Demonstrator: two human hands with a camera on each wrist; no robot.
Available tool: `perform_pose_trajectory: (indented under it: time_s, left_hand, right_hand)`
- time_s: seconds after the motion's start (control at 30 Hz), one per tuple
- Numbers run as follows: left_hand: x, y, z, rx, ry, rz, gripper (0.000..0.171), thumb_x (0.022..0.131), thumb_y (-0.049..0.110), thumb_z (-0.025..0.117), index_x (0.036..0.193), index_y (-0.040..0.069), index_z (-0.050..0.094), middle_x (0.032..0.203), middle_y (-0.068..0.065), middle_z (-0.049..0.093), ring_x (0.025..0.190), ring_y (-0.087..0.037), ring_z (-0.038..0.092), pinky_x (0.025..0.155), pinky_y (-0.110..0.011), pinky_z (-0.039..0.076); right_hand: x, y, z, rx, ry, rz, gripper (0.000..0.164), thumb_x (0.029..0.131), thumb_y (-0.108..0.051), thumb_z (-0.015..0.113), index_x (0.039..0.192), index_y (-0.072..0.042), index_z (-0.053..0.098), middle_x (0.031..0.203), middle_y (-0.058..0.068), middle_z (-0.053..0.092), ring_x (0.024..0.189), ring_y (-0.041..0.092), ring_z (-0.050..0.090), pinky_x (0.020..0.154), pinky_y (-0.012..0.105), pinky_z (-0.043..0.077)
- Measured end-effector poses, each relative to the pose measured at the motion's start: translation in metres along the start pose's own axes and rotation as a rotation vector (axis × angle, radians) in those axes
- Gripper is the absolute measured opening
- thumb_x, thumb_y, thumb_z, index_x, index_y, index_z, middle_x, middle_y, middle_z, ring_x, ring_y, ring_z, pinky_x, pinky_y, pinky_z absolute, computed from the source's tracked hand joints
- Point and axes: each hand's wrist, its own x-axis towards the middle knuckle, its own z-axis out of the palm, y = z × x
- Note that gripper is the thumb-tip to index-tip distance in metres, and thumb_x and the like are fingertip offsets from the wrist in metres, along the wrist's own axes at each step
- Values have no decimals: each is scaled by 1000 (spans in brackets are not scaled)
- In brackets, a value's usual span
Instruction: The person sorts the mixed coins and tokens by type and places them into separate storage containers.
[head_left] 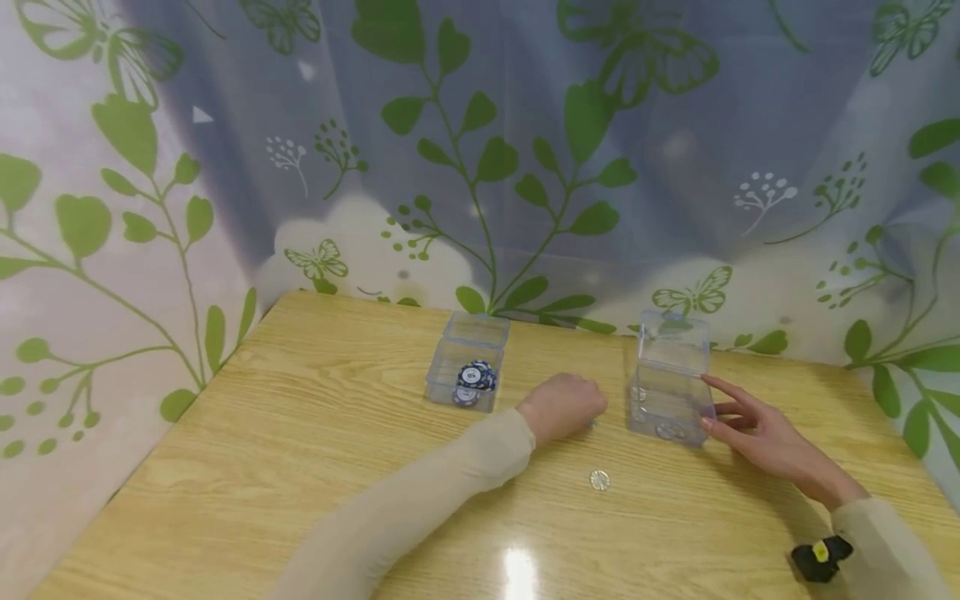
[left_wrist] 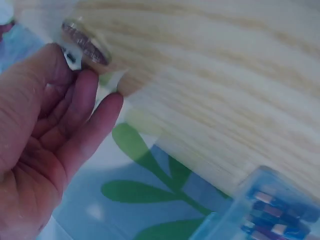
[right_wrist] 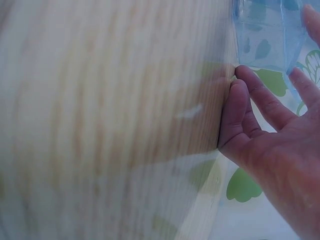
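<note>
My left hand (head_left: 566,406) is low over the table between two clear plastic boxes. Its thumb and fingers pinch a small shiny coin (left_wrist: 73,58), mostly hidden by the fingertips. Another silvery coin (head_left: 599,480) lies flat on the table, nearer to me. The right box (head_left: 671,392) has its lid raised and a few coins inside. Against its right side rest the thumb and index finger of my right hand (head_left: 761,437), with the other fingers bent low beside it. In the right wrist view that hand (right_wrist: 280,135) touches the bluish clear plastic with its fingertips.
An open clear box (head_left: 442,367) at the left holds several blue-and-white poker chips (head_left: 476,377). Behind the wooden table (head_left: 300,433) hangs a leaf-patterned curtain (head_left: 510,208), close to both raised lids. A black device (head_left: 821,557) sits at the right wrist.
</note>
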Motion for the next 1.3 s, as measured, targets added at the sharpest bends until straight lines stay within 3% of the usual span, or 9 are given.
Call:
perform_pose_trajectory:
  time_s: [0.27,0.37,0.47,0.57,0.7,0.8,0.97,1.17,1.3]
  left_hand:
    - [-17,-13,-2,-340,-20,-121,10,86,24,60,79,18,58,77,5,57,66,-7,50,59,-21,44]
    - [-34,-8,-7,-317,-5,-116,26,87,31,59,111,20,62,104,1,61,87,-12,58,72,-28,52]
    - [-51,-3,-12,-282,36,-105,51,89,40,59,137,26,47,130,-2,54,109,-18,58,86,-40,53]
    - [-63,-1,-15,-271,69,-99,53,91,43,57,141,29,42,141,-2,47,121,-21,53,95,-44,50]
    - [-72,3,-13,-280,7,-82,59,93,48,53,147,34,31,154,-2,31,134,-24,43,103,-49,43]
    - [-65,3,-9,-317,-61,-70,58,96,49,46,149,37,26,158,2,22,139,-25,36,107,-51,38]
    - [-40,-6,-4,-402,-156,-107,46,100,42,41,145,36,35,152,5,35,135,-23,40,106,-51,38]
    - [-18,-21,3,-612,-112,-143,31,89,38,64,120,34,64,124,7,54,110,-13,50,92,-35,47]
    - [-6,-25,7,-788,-92,-131,43,83,31,73,123,27,61,116,9,57,103,-6,52,86,-20,47]
  right_hand:
    - [-3,0,-2,31,-23,13,71,95,-49,48,152,-34,9,140,25,43,122,43,49,75,34,53]
    - [-2,-2,-1,22,-16,2,70,95,-49,48,152,-34,9,140,25,43,121,43,49,73,34,53]
    - [-1,-3,-1,7,-4,-5,70,96,-48,48,152,-34,10,140,25,44,121,42,50,71,33,53]
    - [-1,-5,-2,-9,12,-6,69,96,-48,48,152,-33,12,138,24,46,116,37,54,69,31,52]
    - [-1,-5,0,-13,11,4,70,95,-48,49,152,-32,13,136,25,49,110,31,58,67,31,52]
    - [-2,-2,0,-1,-1,16,70,95,-48,48,152,-33,11,137,25,47,114,33,56,67,32,52]
    - [-3,-1,-1,4,-9,26,70,96,-48,48,153,-32,10,138,26,46,110,28,58,66,33,52]
    - [-2,-1,0,0,-21,25,70,95,-50,47,152,-34,8,138,24,46,120,40,51,72,32,53]
    - [-2,-2,-1,10,-19,19,70,95,-49,47,152,-34,9,139,24,45,123,43,48,73,32,53]
